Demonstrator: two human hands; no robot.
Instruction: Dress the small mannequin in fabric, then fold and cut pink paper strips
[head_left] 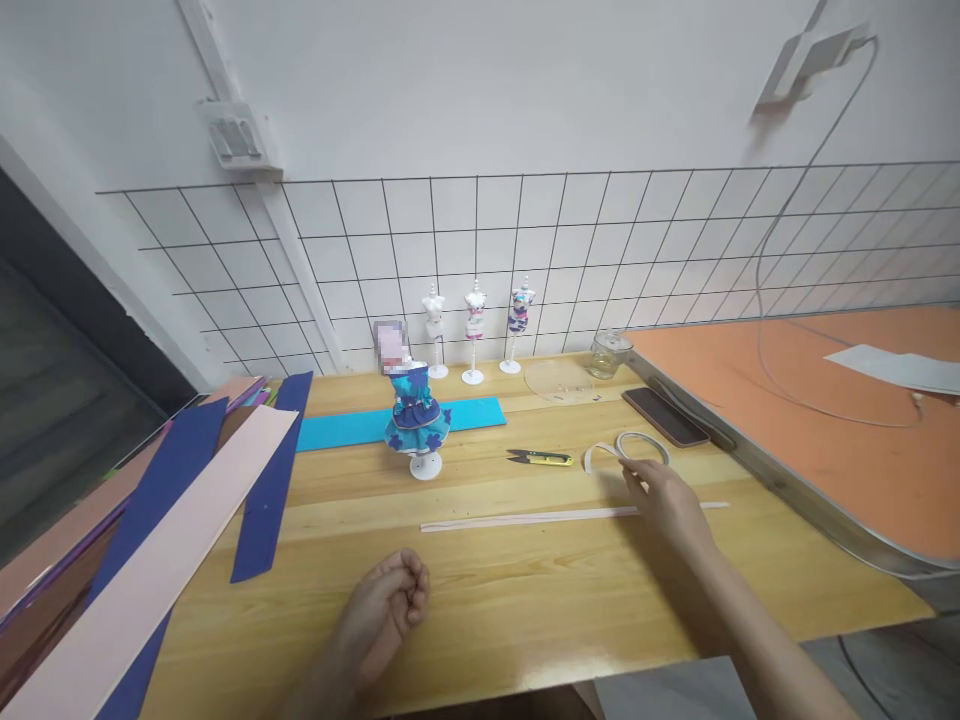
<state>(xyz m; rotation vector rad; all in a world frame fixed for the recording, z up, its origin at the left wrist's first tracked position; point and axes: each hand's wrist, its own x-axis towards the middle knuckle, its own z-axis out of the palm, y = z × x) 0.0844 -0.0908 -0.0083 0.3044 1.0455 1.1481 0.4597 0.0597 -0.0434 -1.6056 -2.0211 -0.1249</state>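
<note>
My right hand is pinched at the near edge of a thin roll of whitish tape, whose loose end curls out to the left. Under that hand runs a long, narrow pale pink strip, lying flat across the table. My left hand rests at the table's front with its fingers curled in, and nothing shows in them. Thread snips with yellow and black handles lie left of the tape. Farther left stands a small doll figure in a blue ruffled dress on a white base.
Three small white mannequins stand along the wall. A glass jar and a phone are at the right, beside an orange surface. Blue and pink fabric strips pile up on the left. A bright blue strip lies behind the doll.
</note>
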